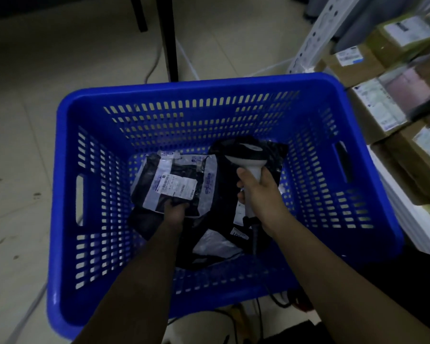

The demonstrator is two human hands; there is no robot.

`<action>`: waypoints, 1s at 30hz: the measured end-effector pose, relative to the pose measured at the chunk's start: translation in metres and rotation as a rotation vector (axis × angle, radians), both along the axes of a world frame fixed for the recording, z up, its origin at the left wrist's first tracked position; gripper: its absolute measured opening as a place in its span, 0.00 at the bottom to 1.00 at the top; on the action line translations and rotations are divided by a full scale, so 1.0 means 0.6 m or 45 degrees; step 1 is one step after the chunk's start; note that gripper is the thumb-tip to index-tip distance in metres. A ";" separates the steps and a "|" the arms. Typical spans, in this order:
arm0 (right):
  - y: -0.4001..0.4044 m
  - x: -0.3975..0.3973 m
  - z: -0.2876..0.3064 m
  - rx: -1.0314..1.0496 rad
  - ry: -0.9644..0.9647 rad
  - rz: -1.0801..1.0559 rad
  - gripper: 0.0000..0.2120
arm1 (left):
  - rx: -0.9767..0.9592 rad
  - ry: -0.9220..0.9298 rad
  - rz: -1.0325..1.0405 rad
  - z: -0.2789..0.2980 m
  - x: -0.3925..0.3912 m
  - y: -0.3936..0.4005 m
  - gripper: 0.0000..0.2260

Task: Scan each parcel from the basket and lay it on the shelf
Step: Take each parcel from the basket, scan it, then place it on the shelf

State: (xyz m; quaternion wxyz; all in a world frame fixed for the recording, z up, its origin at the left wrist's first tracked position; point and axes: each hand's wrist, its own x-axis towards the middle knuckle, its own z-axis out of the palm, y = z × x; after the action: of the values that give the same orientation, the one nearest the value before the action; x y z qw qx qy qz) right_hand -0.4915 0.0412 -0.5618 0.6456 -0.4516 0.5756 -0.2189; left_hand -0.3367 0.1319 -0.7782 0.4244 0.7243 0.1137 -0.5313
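Note:
A blue slotted basket (pixel 67 175) stands on the floor below me. Inside it my left hand (pixel 174 211) grips the near edge of a dark parcel (pixel 159 181) with a white shipping label on top. My right hand (pixel 260 194) holds the white handle of a barcode scanner (pixel 250 155), whose dark head points away from me, just right of that parcel. Other dark and clear bags (pixel 216 244) lie on the basket floor under both hands. The shelf (pixel 405 219) is at the right.
Cardboard boxes (pixel 353 63) and labelled parcels fill the shelf beside the basket's right wall. A white slotted shelf post (pixel 315 38) rises at the upper right. Black furniture legs (pixel 169 38) stand beyond the basket. Cables run over the tiled floor near my feet.

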 end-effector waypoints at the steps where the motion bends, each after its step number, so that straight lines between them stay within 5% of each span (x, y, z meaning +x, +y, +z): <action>1: -0.003 -0.004 -0.003 0.011 0.001 -0.013 0.08 | 0.020 -0.004 0.060 -0.013 -0.002 0.001 0.22; 3: -0.007 -0.012 -0.007 0.025 0.011 -0.061 0.09 | 0.102 -0.105 0.148 -0.009 -0.010 0.003 0.27; 7: -0.015 -0.026 -0.002 0.016 -0.011 -0.126 0.06 | 0.051 -0.507 0.364 0.071 -0.022 -0.013 0.15; 13: -0.009 -0.048 0.060 -0.053 -0.067 -0.215 0.08 | -0.360 -0.806 -0.028 0.198 -0.040 -0.044 0.30; 17: 0.004 -0.088 0.114 -0.079 -0.067 -0.307 0.12 | -0.730 -0.789 -0.148 0.286 -0.077 -0.070 0.35; 22: 0.009 -0.175 0.216 -0.234 -0.195 -0.450 0.03 | -1.125 -0.761 -0.252 0.420 -0.147 -0.069 0.33; 30: -0.003 -0.329 0.331 -0.530 -0.114 -0.773 0.13 | -1.474 -0.556 -0.707 0.629 -0.293 -0.112 0.32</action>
State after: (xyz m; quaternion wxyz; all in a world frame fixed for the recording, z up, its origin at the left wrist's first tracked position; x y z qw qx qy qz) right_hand -0.6888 0.0394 -0.3632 0.4702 -0.3720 0.5975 -0.5325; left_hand -0.5123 0.0646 -0.4009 0.6049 0.4734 -0.4676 -0.4374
